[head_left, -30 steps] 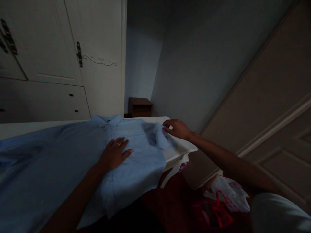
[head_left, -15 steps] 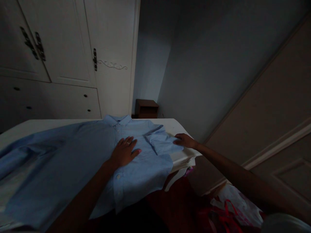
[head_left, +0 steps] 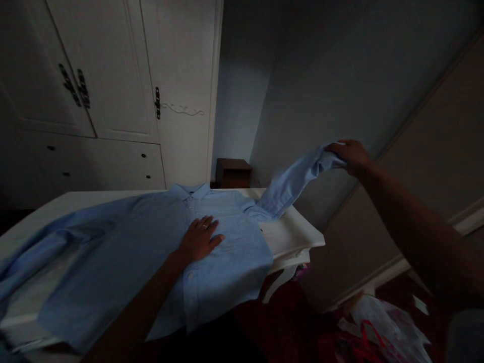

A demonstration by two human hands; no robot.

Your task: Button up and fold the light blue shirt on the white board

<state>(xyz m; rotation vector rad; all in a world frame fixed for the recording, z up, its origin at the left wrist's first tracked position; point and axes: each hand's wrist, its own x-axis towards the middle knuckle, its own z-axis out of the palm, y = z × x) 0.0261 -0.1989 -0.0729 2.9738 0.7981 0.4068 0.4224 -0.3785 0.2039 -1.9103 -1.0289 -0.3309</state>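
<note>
raised since the earlier frame, the right hand (head_left: pixel 346 155) grips the free end of the blue sleeve (head_left: pixel 289 186) right of centre, whose long axis slants down and left to the shirt (head_left: pixel 230 264) lying across the lower left and middle. the left hand (head_left: pixel 200 240), flat and grasping nothing, rests on the shirt's chest, farther from that end.

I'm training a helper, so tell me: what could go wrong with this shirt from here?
The right hand holds one sleeve raised; a hard pull might drag the shirt askew under the flat left hand. The hem hangs over the table's near edge, so the shirt might slip.
</note>
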